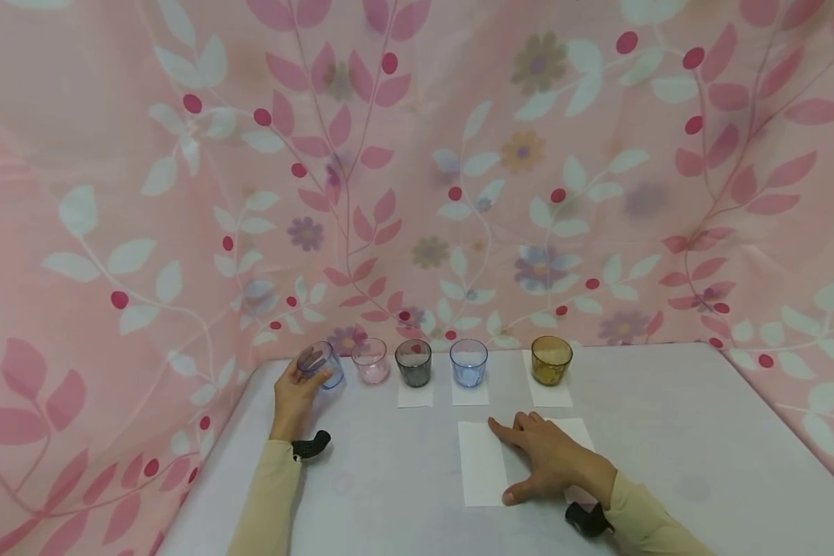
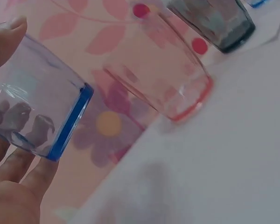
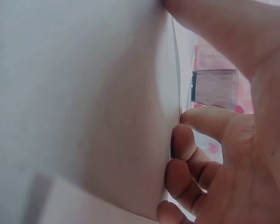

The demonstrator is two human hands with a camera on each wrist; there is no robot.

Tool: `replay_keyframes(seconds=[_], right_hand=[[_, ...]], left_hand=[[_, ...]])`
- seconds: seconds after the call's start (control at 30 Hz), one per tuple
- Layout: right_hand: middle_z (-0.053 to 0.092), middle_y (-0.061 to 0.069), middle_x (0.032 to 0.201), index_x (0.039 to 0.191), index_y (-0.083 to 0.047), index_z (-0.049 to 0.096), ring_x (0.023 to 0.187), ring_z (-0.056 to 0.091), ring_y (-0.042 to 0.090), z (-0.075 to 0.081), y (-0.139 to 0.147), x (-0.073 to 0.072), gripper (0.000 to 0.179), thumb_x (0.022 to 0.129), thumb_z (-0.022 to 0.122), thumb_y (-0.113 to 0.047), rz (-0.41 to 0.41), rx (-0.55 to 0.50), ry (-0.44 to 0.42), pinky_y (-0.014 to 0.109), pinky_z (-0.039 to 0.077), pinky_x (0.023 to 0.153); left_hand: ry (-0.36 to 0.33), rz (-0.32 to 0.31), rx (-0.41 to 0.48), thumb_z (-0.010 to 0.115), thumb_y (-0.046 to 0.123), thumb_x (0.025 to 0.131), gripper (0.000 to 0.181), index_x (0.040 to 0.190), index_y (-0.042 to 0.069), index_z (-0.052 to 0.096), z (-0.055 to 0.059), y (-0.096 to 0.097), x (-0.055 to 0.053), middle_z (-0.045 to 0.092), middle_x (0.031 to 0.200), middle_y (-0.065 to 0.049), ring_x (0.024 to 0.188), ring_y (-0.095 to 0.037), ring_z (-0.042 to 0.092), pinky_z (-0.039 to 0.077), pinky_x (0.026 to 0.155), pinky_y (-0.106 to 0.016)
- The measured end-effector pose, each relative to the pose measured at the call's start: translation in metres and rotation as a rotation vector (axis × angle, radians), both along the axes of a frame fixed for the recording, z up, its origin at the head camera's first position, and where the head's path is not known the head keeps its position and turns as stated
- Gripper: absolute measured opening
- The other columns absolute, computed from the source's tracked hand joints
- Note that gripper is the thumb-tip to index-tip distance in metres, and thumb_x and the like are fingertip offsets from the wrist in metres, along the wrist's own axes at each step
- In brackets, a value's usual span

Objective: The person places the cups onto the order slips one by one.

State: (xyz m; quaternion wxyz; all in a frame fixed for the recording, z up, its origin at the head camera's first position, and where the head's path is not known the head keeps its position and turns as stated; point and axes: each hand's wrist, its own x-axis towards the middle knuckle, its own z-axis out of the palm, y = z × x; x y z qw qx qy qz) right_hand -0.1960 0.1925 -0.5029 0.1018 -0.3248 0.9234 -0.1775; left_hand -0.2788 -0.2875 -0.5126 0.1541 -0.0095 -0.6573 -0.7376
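Observation:
My left hand [image 1: 293,398] grips a clear blue-tinted glass [image 1: 331,366] at the left end of a row of glasses. The glass leans, and in the left wrist view its thick blue base [image 2: 71,123] shows, with fingers along one side and the thumb across from them. A pink glass [image 1: 371,361] stands just right of it. My right hand [image 1: 545,461] is spread low over white paper [image 1: 482,467], its thumb and fingertips touching the surface in the right wrist view. Whether this paper is one sheet or two is hidden by the hand.
Further right in the row stand a grey glass [image 1: 413,363], a light blue glass [image 1: 469,363] and an amber glass [image 1: 551,361], each with white paper at its base. A pink floral curtain [image 1: 417,170] hangs behind the white table [image 1: 361,479].

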Motion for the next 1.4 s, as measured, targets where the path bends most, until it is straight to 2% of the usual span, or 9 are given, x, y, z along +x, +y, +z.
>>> replay_keyframes(seconds=[0.1, 0.2, 0.4, 0.5, 0.67, 0.83, 1.0, 1.17, 1.4], right_hand=[[0.052, -0.003, 0.111, 0.161, -0.018, 0.048, 0.095, 0.041, 0.014, 0.000, 0.001, 0.001, 0.113, 0.070, 0.087, -0.073, 0.003, -0.004, 0.009, 0.030, 0.041, 0.078], [0.052, -0.003, 0.110, 0.161, -0.017, 0.048, 0.094, 0.041, 0.014, 0.000, 0.003, 0.001, 0.113, 0.070, 0.087, -0.073, 0.003, -0.006, 0.016, 0.030, 0.041, 0.078], [0.052, -0.002, 0.111, 0.161, -0.018, 0.047, 0.096, 0.041, 0.015, -0.001, 0.004, 0.001, 0.113, 0.071, 0.087, -0.072, -0.004, -0.009, -0.002, 0.032, 0.041, 0.079], [0.052, -0.003, 0.111, 0.162, -0.018, 0.047, 0.096, 0.041, 0.015, -0.002, 0.005, 0.001, 0.113, 0.071, 0.087, -0.072, -0.003, -0.011, -0.006, 0.031, 0.040, 0.079], [0.050, -0.004, 0.109, 0.162, -0.017, 0.047, 0.093, 0.038, 0.014, -0.003, 0.004, 0.000, 0.113, 0.071, 0.087, -0.072, 0.001, -0.014, 0.001, 0.028, 0.036, 0.077], [0.048, -0.004, 0.108, 0.162, -0.017, 0.046, 0.092, 0.036, 0.013, -0.003, 0.003, -0.001, 0.113, 0.071, 0.088, -0.071, 0.001, -0.018, -0.006, 0.027, 0.033, 0.075], [0.049, -0.004, 0.108, 0.162, -0.017, 0.047, 0.092, 0.037, 0.014, -0.003, 0.002, 0.000, 0.113, 0.071, 0.088, -0.071, -0.005, -0.010, -0.008, 0.028, 0.034, 0.076], [0.049, -0.004, 0.107, 0.161, -0.017, 0.048, 0.092, 0.037, 0.014, -0.001, 0.001, 0.000, 0.113, 0.071, 0.089, -0.070, -0.009, -0.010, -0.001, 0.028, 0.035, 0.076], [0.049, -0.006, 0.106, 0.153, -0.013, 0.058, 0.095, 0.039, 0.013, -0.002, -0.001, 0.001, 0.109, 0.068, 0.089, -0.073, -0.019, -0.016, 0.009, 0.028, 0.038, 0.077]], left_hand=[[0.075, -0.058, 0.011, 0.072, -0.007, 0.096, 0.070, 0.159, 0.003, 0.044, 0.024, -0.002, 0.007, 0.052, 0.158, -0.021, 0.143, -0.024, 0.056, 0.054, 0.106, -0.020], [0.174, -0.155, 0.023, 0.066, -0.014, 0.097, 0.070, 0.160, -0.001, 0.040, 0.047, 0.001, 0.015, 0.053, 0.157, -0.017, 0.145, -0.023, 0.055, 0.052, 0.110, -0.023], [0.298, -0.356, 0.008, 0.068, -0.019, 0.092, 0.074, 0.158, -0.006, 0.039, 0.084, 0.027, 0.032, 0.059, 0.153, -0.015, 0.143, -0.024, 0.056, 0.049, 0.117, -0.032], [0.312, -0.435, -0.021, 0.072, -0.018, 0.089, 0.076, 0.157, -0.005, 0.042, 0.097, 0.045, 0.042, 0.060, 0.152, -0.014, 0.143, -0.028, 0.057, 0.051, 0.116, -0.033], [0.302, -0.502, -0.050, 0.078, -0.015, 0.086, 0.077, 0.155, -0.004, 0.046, 0.107, 0.072, 0.056, 0.059, 0.148, -0.012, 0.137, -0.030, 0.058, 0.056, 0.109, -0.032], [0.286, -0.571, -0.056, 0.083, -0.008, 0.085, 0.079, 0.155, -0.004, 0.047, 0.106, 0.100, 0.064, 0.059, 0.147, -0.012, 0.135, -0.033, 0.059, 0.058, 0.105, -0.033], [0.268, -0.657, -0.072, 0.087, -0.004, 0.082, 0.083, 0.155, -0.004, 0.047, 0.095, 0.132, 0.069, 0.058, 0.149, -0.016, 0.135, -0.030, 0.060, 0.057, 0.108, -0.038], [0.242, -0.680, -0.121, 0.089, 0.000, 0.082, 0.082, 0.154, -0.001, 0.049, 0.076, 0.169, 0.076, 0.057, 0.150, -0.022, 0.137, -0.030, 0.061, 0.052, 0.114, -0.041], [0.132, -0.728, -0.204, 0.090, 0.006, 0.084, 0.080, 0.154, 0.009, 0.052, 0.043, 0.209, 0.092, 0.060, 0.151, -0.019, 0.142, -0.036, 0.057, 0.045, 0.121, -0.043]])
